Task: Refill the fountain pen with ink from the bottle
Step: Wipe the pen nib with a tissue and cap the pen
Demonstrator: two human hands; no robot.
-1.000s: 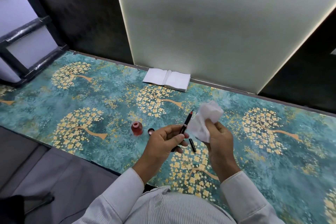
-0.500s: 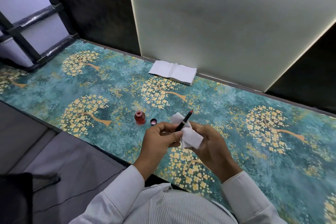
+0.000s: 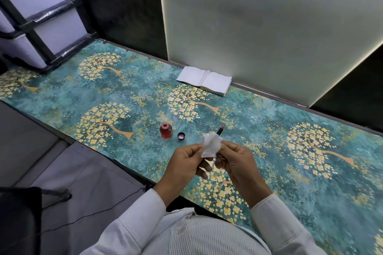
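Note:
A small bottle of red ink stands uncapped on the patterned table, its dark cap lying just to its right. Over the table's near edge, my left hand grips the lower part of the black fountain pen. The pen's red-stained tip pokes up and away past a crumpled white tissue. My right hand holds that tissue wrapped around the pen's middle. Most of the pen's body is hidden by the tissue and my fingers.
A stack of white folded tissues lies at the table's back edge against the pale wall panel. The teal cloth with gold trees covers the table. A dark chair and floor sit to the lower left.
My right hand brought the tissue from beside the pen onto it and wrapped it round the pen's middle; both hands stay together above the table's near edge.

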